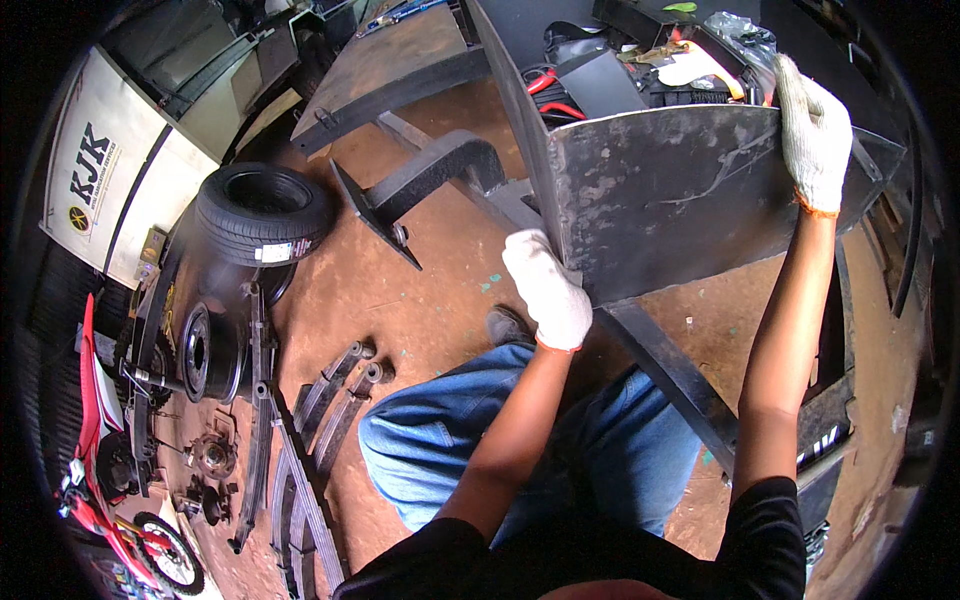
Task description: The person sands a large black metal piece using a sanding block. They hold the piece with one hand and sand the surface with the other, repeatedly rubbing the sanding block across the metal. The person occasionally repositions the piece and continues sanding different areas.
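Both hands are up on the big dark, rusty steel plate (670,190), which stands on edge in front of the person as a side wall of a black metal frame, its long axis running left to right. The left hand (548,290), in a white knitted glove, sits at the plate's near lower-left corner, fingers curled closed around the edge there. The right hand (812,130), gloved the same, is far and high on the right, fingers wrapped over the plate's top right edge. So the plate lies between the two hands, held at opposite corners, with the left hand nearer the body and the right arm stretched well out, almost straight. The left forearm is bent and rises from the lap, above the blue jeans (450,450). Beyond the top edge, red and yellow cables (560,100) lie inside the frame. Off to the left on the reddish-brown floor (420,300): a black rubber tyre (262,210), leaf springs (340,400), and a red motorbike (100,480).
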Action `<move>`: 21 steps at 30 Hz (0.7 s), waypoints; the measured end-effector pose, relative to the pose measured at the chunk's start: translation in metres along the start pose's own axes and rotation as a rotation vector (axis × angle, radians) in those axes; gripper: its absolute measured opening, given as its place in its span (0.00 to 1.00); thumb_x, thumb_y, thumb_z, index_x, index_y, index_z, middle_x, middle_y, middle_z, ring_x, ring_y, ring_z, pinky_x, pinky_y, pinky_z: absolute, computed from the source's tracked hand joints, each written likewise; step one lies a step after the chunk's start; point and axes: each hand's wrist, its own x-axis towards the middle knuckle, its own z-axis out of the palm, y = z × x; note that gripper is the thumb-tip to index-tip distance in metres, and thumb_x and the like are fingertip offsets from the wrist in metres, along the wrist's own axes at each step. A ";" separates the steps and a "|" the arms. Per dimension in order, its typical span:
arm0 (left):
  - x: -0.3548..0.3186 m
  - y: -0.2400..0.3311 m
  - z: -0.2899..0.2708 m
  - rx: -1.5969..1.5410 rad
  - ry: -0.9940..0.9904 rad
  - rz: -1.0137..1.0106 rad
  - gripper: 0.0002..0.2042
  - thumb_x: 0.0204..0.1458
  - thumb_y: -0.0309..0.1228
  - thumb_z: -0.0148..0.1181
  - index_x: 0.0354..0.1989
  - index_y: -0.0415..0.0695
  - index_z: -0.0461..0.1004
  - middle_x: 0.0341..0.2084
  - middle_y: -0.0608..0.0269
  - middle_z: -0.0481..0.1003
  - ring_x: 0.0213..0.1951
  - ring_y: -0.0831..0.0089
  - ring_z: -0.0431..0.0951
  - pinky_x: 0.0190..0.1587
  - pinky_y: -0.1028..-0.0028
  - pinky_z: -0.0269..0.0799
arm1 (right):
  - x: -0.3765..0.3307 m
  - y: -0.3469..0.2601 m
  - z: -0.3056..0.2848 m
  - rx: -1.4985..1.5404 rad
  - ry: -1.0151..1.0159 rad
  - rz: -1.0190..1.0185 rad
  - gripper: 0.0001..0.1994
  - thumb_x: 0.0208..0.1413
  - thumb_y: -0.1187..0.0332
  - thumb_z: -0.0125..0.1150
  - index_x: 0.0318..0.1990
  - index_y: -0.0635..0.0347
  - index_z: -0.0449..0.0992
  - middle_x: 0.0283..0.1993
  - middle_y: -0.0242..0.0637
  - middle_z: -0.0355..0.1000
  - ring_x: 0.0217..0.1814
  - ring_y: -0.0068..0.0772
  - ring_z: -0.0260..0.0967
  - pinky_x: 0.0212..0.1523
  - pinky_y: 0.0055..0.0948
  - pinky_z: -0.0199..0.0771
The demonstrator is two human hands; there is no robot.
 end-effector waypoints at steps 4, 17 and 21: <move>0.033 0.055 0.027 -0.043 -0.022 0.101 0.08 0.70 0.34 0.41 0.43 0.45 0.66 0.38 0.65 0.65 0.40 0.76 0.64 0.48 0.72 0.63 | 0.002 0.000 -0.005 -0.003 -0.083 0.051 0.17 0.66 0.57 0.63 0.50 0.61 0.83 0.33 0.37 0.82 0.34 0.17 0.72 0.41 0.23 0.73; 0.032 0.043 0.014 0.167 -0.093 0.161 0.10 0.70 0.33 0.40 0.43 0.41 0.67 0.39 0.61 0.66 0.44 0.72 0.66 0.52 0.71 0.62 | -0.002 0.002 -0.001 0.038 -0.038 0.020 0.15 0.66 0.61 0.64 0.52 0.61 0.83 0.37 0.37 0.83 0.37 0.17 0.73 0.44 0.22 0.74; 0.039 0.058 0.017 0.413 -0.133 0.256 0.09 0.69 0.31 0.40 0.43 0.41 0.67 0.39 0.59 0.65 0.45 0.70 0.67 0.53 0.68 0.63 | 0.001 0.011 -0.003 0.040 -0.033 -0.021 0.15 0.65 0.61 0.64 0.53 0.61 0.83 0.40 0.37 0.84 0.39 0.18 0.75 0.45 0.23 0.74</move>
